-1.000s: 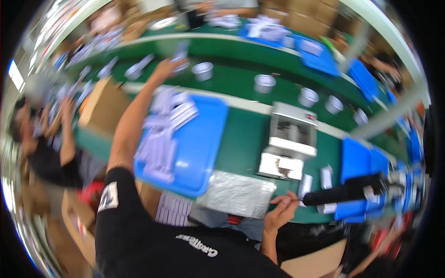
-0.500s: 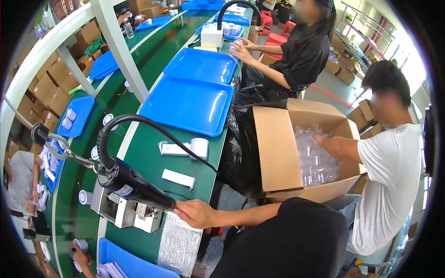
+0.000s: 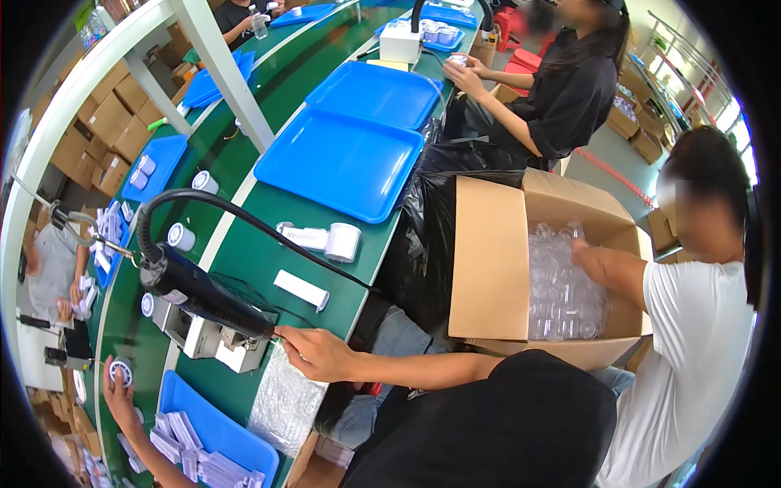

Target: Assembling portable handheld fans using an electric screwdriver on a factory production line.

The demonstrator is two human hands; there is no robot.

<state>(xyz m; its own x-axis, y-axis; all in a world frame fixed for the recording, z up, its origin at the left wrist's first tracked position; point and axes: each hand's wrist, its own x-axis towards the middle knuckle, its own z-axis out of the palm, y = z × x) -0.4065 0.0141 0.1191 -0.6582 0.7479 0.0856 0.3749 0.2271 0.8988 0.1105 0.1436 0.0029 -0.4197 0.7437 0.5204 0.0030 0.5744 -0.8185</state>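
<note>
My right hand [image 3: 316, 355] is closed at the lower end of a black electric screwdriver [image 3: 207, 293], which hangs tilted from a metal hook. Below the screwdriver sits a metal fixture [image 3: 213, 337] on the green bench. At the far left, my left hand [image 3: 122, 397] grips a white round part [image 3: 121, 372] over the green conveyor, its ribbed end showing. Near the left forearm lies a blue tray [image 3: 264, 450] with several white strip-shaped pieces [image 3: 183, 435]. Bubble wrap [image 3: 285, 403] covers the bench beside my right hand.
A white strip [image 3: 301, 290] and a white piece with a cylinder [image 3: 342, 242] lie ahead. Beyond them are blue trays [image 3: 342, 163]. A cardboard box [image 3: 492, 260] of clear plastic pieces stands right, with a person's hand in it. Another person works farther up. A pale post [image 3: 220, 73] rises left.
My left hand has moved forward along the conveyor, and the white part in it now shows its round end. The view has shifted, bringing more of the near blue tray in. My right hand stays at the screwdriver.
</note>
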